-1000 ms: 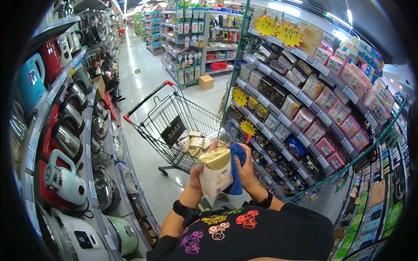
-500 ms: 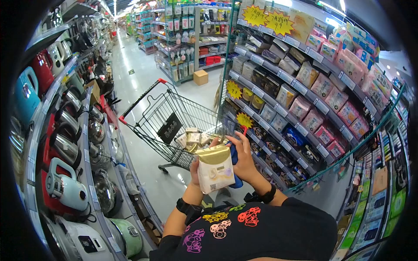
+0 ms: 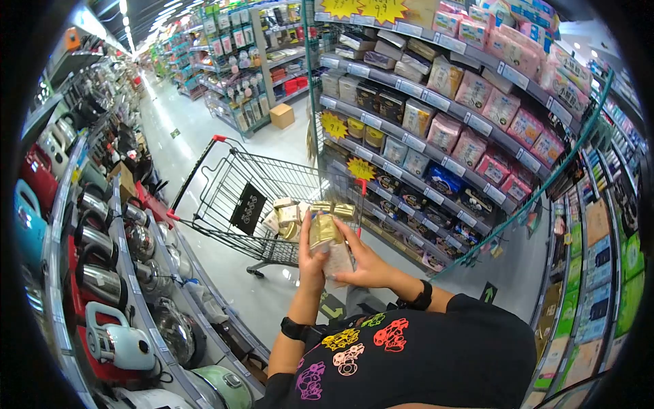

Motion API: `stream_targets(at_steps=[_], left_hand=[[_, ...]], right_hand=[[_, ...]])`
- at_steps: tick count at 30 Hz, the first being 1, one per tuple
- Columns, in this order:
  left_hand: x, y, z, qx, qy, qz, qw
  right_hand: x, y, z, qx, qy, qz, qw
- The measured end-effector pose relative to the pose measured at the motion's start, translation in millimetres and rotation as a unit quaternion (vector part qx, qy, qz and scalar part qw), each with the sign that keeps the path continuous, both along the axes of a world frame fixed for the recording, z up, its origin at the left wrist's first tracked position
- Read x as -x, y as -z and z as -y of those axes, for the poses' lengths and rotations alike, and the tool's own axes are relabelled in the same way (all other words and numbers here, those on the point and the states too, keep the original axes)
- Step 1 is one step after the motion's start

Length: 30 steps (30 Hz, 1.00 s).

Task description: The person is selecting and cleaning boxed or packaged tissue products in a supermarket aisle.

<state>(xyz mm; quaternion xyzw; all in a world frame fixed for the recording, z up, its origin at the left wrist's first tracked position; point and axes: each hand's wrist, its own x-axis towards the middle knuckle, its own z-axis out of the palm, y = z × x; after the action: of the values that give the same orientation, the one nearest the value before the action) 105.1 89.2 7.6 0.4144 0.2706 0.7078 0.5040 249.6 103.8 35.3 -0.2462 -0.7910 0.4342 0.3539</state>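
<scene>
Between my hands is a white-and-gold soft pack (image 3: pixel 328 232), which looks like a pack of sanitary pads. Its gold end tilts up and away from me. My left hand (image 3: pixel 313 262) grips the left side, thumb on the near face. On the right side, my right hand (image 3: pixel 368 264) presses with its fingers and palm. Just beyond the hands stands a wire shopping cart (image 3: pixel 197 198) with a black sign (image 3: pixel 248 209). Several similar white-and-gold packs (image 3: pixel 289 215) lie inside it; my hands and the held pack partly cover them.
Shelves of packaged pads (image 3: pixel 444 133) with yellow price stars (image 3: pixel 361 169) rise at the right. Kettles (image 3: pixel 119 341) line the left shelf close by. A cardboard box (image 3: pixel 281 116) sits on the floor beyond the cart. Green floor arrows (image 3: pixel 332 307) mark the aisle.
The pack has been turned: its printed white face was toward me, and now its gold end shows more. My hands have moved slightly down and closed around its sides. The view has shifted.
</scene>
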Motion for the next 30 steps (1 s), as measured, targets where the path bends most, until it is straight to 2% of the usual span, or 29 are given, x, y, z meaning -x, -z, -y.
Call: stream_targets(at_steps=[3, 5, 7, 9, 10, 12, 15, 18, 21, 24, 25, 26, 28, 30], left_hand=[[-5, 4, -4, -0.004, -0.020, -0.068, 0.997], [-6, 12, -12, -0.011, -0.051, -0.114, 0.992], [-5, 16, -18, -0.046, -0.049, -0.027, 0.997], [-4, 2, -15, -0.009, -0.050, 0.056, 0.997], [-3, -9, -11, 0.020, -0.028, 0.099, 0.994], [3, -8, -8, 0.040, 0.086, 0.165, 0.982], [5, -6, -10, 0.015, 0.093, 0.099, 0.991], [10, 1, -12, 0.045, 0.137, 0.112, 0.983], [8, 3, -7, 0.084, 0.166, 0.190, 0.964], [17, 3, -5, 0.068, 0.180, 0.257, 0.947], [24, 0, -6, 0.054, 0.180, 0.285, 0.940], [30, -4, -7, 0.037, 0.180, 0.312, 0.932], [41, -13, -9, 0.021, 0.140, 0.360, 0.922], [51, -26, -5, 0.001, 0.112, 0.376, 0.920]], right_hand=[[-1, 12, -2, 0.085, 0.016, -0.067, 0.994], [-5, 15, 1, 0.066, 0.065, -0.088, 0.992], [-8, 25, -2, 0.008, 0.127, -0.104, 0.986], [-14, 29, -4, -0.016, 0.180, -0.073, 0.981], [-16, 30, -6, -0.030, 0.204, -0.058, 0.977], [-15, 35, -10, 0.005, 0.175, -0.088, 0.981], [-11, 41, -13, 0.049, 0.160, -0.124, 0.978], [-8, 38, -18, 0.065, 0.181, -0.159, 0.968], [-4, 38, -24, 0.085, 0.220, -0.196, 0.952], [-2, 36, -29, 0.088, 0.193, -0.182, 0.960], [-2, 36, -32, 0.021, 0.216, -0.120, 0.969], [0, 36, -33, 0.004, 0.209, -0.093, 0.974], [6, 36, -32, -0.034, 0.192, -0.041, 0.980], [15, 37, -31, -0.041, 0.155, -0.047, 0.986]])
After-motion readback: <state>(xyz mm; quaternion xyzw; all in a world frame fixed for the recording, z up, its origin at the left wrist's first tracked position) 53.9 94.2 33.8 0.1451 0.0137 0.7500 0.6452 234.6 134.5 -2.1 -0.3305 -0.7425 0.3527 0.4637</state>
